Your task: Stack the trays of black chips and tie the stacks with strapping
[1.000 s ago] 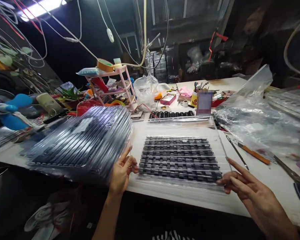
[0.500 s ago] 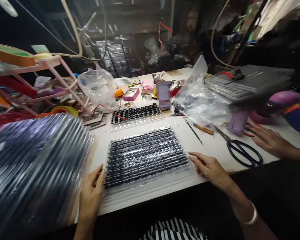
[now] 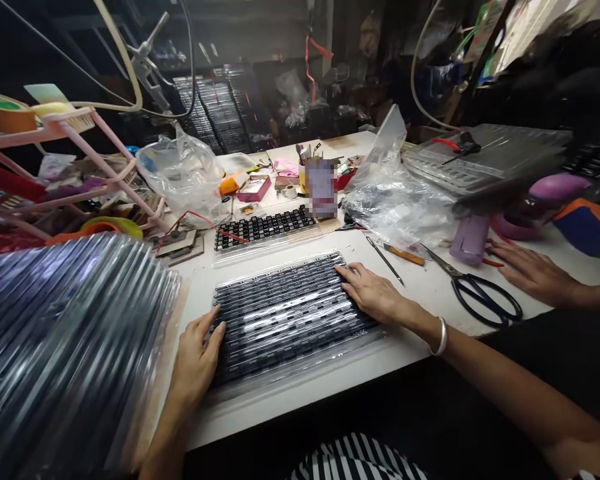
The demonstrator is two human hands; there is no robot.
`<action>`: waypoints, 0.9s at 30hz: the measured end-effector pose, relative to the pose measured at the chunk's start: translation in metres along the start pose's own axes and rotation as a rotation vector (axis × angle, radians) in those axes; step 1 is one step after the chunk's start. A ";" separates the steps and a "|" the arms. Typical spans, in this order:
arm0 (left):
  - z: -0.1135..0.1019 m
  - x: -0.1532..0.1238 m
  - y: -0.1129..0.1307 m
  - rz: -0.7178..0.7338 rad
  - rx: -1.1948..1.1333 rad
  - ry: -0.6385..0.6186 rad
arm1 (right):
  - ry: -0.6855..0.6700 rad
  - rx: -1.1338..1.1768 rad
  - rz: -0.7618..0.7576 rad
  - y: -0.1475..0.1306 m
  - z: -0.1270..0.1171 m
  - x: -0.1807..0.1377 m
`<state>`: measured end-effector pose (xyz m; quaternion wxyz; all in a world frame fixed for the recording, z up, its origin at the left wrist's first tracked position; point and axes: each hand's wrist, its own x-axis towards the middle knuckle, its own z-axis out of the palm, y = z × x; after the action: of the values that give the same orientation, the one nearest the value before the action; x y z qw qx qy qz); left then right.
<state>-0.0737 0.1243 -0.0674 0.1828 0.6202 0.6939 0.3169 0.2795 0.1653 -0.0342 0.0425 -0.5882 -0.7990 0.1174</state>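
In front of me on the white table lies a clear plastic tray [image 3: 285, 313] with ridged rows of small dark parts under its shiny top. Its near edge shows several thin clear layers. My left hand [image 3: 197, 350] is at the tray's left edge, thumb and forefinger against it, the other fingers partly hidden. Across the upper right corner of the tray rests my right hand [image 3: 370, 290], fingers stretched out on its surface. Beyond it sits a second tray [image 3: 265, 227] with small black parts showing in rows.
A tall stack of ridged trays [image 3: 70, 347] fills the left side, below a pink rack [image 3: 115, 177]. To the right are scissors [image 3: 485, 297], an orange-handled cutter [image 3: 405, 255], a plastic bag [image 3: 395, 200] and another person's hand [image 3: 535, 273]. A phone [image 3: 321, 188] stands behind.
My right hand has moved left and away from me, from beside the tray's right edge onto its upper right corner. My left hand has slid slightly up along the left edge.
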 end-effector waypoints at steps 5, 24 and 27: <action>-0.005 -0.009 0.007 -0.092 -0.200 0.037 | 0.101 0.038 0.010 0.001 0.013 0.000; -0.006 -0.016 0.006 -0.124 -0.264 0.030 | 0.339 0.269 0.068 0.023 0.028 0.008; -0.001 -0.020 0.008 -0.033 0.030 -0.027 | 0.308 0.035 0.001 0.014 0.027 0.006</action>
<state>-0.0647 0.1052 -0.0642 0.1883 0.6154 0.7062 0.2950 0.2850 0.1711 -0.0640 0.1750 -0.5988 -0.7806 0.0399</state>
